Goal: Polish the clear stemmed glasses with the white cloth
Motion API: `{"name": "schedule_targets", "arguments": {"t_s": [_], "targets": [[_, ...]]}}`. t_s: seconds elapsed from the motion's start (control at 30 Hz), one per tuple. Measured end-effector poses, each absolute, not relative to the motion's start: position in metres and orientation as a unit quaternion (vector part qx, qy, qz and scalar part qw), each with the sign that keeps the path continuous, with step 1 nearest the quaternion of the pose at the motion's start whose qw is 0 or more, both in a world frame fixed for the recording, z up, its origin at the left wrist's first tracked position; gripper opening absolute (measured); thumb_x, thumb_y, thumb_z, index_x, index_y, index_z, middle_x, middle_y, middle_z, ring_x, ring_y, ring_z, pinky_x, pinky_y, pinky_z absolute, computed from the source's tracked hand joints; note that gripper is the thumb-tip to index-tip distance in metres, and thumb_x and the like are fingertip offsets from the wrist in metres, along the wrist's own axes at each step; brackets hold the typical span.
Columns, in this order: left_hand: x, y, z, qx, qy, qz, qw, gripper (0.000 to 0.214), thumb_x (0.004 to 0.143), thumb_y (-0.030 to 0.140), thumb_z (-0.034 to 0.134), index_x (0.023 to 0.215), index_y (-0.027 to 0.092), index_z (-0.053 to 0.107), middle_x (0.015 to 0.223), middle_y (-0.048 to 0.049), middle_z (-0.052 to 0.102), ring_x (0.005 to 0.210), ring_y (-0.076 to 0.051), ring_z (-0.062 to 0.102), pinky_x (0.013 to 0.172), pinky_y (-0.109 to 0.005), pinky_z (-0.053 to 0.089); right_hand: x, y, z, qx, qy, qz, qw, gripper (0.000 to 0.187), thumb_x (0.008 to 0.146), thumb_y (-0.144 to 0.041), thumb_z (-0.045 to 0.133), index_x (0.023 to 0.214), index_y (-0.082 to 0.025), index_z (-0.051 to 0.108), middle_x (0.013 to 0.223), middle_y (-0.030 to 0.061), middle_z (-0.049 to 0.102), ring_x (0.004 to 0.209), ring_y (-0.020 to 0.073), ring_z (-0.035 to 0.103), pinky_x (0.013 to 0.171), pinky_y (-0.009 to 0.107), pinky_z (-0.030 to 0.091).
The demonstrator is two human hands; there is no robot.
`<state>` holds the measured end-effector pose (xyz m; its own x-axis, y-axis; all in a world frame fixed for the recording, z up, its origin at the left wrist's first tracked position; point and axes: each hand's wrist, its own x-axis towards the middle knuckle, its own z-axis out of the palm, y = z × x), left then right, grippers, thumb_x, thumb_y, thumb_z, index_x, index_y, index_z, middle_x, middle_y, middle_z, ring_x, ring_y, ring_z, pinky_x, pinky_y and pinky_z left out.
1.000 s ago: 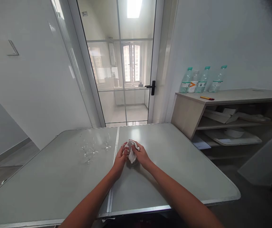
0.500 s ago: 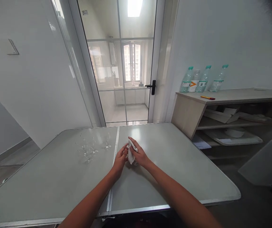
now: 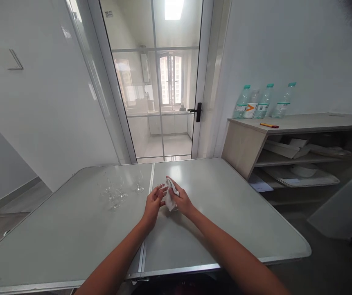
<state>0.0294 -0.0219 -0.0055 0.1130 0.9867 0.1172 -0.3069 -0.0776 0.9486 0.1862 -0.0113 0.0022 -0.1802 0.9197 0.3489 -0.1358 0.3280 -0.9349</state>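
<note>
My right hand [image 3: 181,200] grips a white cloth [image 3: 170,200], pressed around a clear stemmed glass [image 3: 176,208] that it mostly hides. Only a bit of the glass's foot shows below the cloth, and its bowl is hard to make out. On the other side, my left hand [image 3: 155,200] has its fingers curved about the glass at the cloth's left edge. Several clear stemmed glasses [image 3: 120,193] stand close together on the left half of the table, and one glass [image 3: 139,186] is a little apart, nearer the seam.
The grey table [image 3: 225,221] has a metal seam [image 3: 142,256] down its middle. To the right, a wooden shelf unit [image 3: 245,141] carries several plastic bottles [image 3: 262,107] and an orange-red pen-like object [image 3: 269,125]. A glass door [image 3: 176,143] with a black handle [image 3: 198,112] stands beyond the table.
My left hand's fingers have loosened and shifted slightly left from the cloth. The right hand keeps the cloth in nearly the same place.
</note>
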Motion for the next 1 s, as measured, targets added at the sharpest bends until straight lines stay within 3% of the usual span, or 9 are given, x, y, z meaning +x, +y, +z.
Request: {"name": "schedule_targets", "arguments": {"t_s": [0.1,0.27,0.37,0.53,0.77,0.83,0.93,1.0], "targets": [[0.033,-0.023,-0.007,0.478,0.353,0.537,0.6,0.071,0.078,0.061,0.075,0.134,0.019,0.064,0.13,-0.018,0.069,0.11,-0.032,0.068,0.078,-0.035,0.058,0.185,-0.007,-0.003,-0.319,-0.567,0.532,0.543,0.068,0.093,-0.063,0.056,0.146,-0.022,0.051,0.102,0.0058,0.07,0.084,0.0188,0.061,0.077,0.03,0.05],[0.03,-0.019,-0.008,0.476,0.372,0.589,0.537,0.055,0.075,0.051,0.082,0.118,0.017,0.073,0.14,-0.0157,0.063,0.117,-0.03,0.066,0.093,-0.035,0.054,0.181,-0.005,-0.01,-0.345,-0.585,0.543,0.494,0.063,0.09,-0.071,0.053,0.118,-0.016,0.068,0.086,0.0042,0.068,0.073,0.0168,0.057,0.069,0.028,0.047],[0.024,-0.017,-0.005,0.469,0.387,0.609,0.51,0.05,0.078,0.051,0.08,0.115,0.019,0.072,0.148,-0.0151,0.055,0.108,-0.027,0.07,0.089,-0.036,0.056,0.179,-0.012,-0.006,-0.333,-0.63,0.51,0.482,0.064,0.092,-0.068,0.054,0.13,-0.018,0.063,0.095,0.0042,0.07,0.08,0.0176,0.058,0.076,0.03,0.048],[0.024,-0.02,-0.004,0.481,0.386,0.595,0.516,0.068,0.08,0.052,0.078,0.137,0.021,0.059,0.128,-0.0156,0.069,0.107,-0.028,0.071,0.085,-0.035,0.057,0.182,-0.017,0.003,-0.316,-0.617,0.497,0.522,0.072,0.092,-0.064,0.057,0.151,-0.025,0.045,0.117,0.0055,0.068,0.099,0.0212,0.061,0.089,0.033,0.049],[0.034,-0.023,-0.005,0.495,0.347,0.559,0.567,0.068,0.077,0.055,0.079,0.132,0.019,0.065,0.142,-0.0169,0.061,0.12,-0.034,0.064,0.088,-0.037,0.058,0.185,-0.006,-0.004,-0.338,-0.563,0.55,0.515,0.067,0.092,-0.07,0.052,0.13,-0.016,0.062,0.096,0.0077,0.072,0.082,0.0204,0.063,0.075,0.032,0.052],[0.032,-0.022,-0.005,0.478,0.37,0.57,0.557,0.068,0.079,0.055,0.078,0.135,0.019,0.063,0.14,-0.0168,0.062,0.118,-0.032,0.065,0.086,-0.036,0.058,0.186,-0.009,-0.001,-0.345,-0.601,0.511,0.509,0.064,0.092,-0.067,0.054,0.132,-0.018,0.062,0.101,0.0076,0.072,0.089,0.0226,0.064,0.081,0.035,0.052],[0.027,-0.021,-0.004,0.475,0.379,0.584,0.538,0.065,0.085,0.056,0.072,0.139,0.022,0.058,0.137,-0.0167,0.063,0.123,-0.031,0.063,0.084,-0.035,0.058,0.188,-0.016,0.006,-0.324,-0.656,0.434,0.526,0.061,0.092,-0.06,0.06,0.143,-0.027,0.055,0.129,0.007,0.066,0.119,0.0269,0.059,0.104,0.04,0.045],[0.027,-0.021,-0.005,0.483,0.372,0.582,0.538,0.064,0.086,0.055,0.071,0.14,0.024,0.056,0.138,-0.0167,0.063,0.124,-0.031,0.062,0.084,-0.034,0.058,0.188,-0.017,0.008,-0.314,-0.657,0.425,0.537,0.063,0.093,-0.057,0.059,0.149,-0.029,0.049,0.137,0.0059,0.062,0.124,0.0261,0.057,0.107,0.04,0.043]]}}
